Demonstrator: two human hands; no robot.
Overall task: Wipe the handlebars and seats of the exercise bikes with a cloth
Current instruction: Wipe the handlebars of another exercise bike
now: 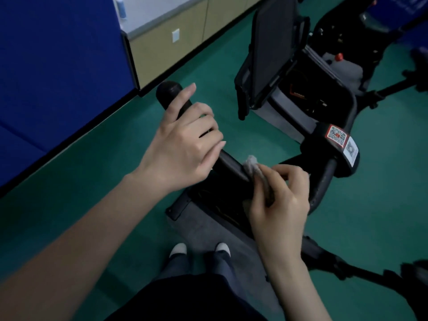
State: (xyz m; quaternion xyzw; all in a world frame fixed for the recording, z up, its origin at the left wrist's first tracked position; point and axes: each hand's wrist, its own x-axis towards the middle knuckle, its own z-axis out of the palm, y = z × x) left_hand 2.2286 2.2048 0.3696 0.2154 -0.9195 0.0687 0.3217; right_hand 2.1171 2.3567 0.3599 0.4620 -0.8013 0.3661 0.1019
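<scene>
The left hand [183,144] curls over the black handlebar [170,92] near its rounded end, thumb lying straight along the grip. Just to its right, the right hand [280,200] pinches a small grey cloth [252,164] between thumb and bent fingers and presses it on the same bar, short of the QR stickers [337,135] beyond.

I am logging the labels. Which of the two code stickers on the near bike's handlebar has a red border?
The upper left sticker has the red border; the lower right sticker beside it is white, with no red.
</scene>
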